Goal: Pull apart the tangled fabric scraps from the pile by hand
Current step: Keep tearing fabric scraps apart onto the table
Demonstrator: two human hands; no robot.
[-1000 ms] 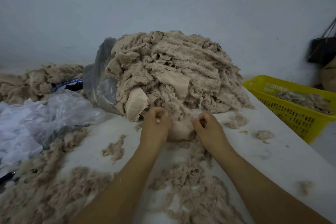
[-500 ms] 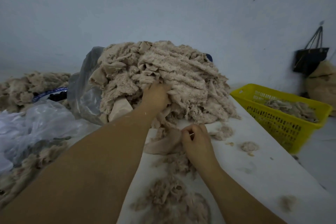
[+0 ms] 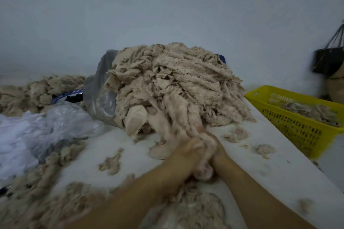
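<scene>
1. I am watching my left grip [image 3: 187, 151] and right grip [image 3: 218, 151] working side by side near the middle, both curling tightly round one beige fleecy fabric scrap [image 3: 186, 117].
2. That scrap is running up into the big tangled beige scrap pile [image 3: 186, 80], which is sitting farther back on the white counter [image 3: 270, 173].
3. A yellow plastic basket [image 3: 297, 134] is standing to the right.

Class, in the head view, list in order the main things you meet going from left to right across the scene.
Crumpled white plastic → grey plastic bag → pile of fabric scraps → yellow basket.
</scene>
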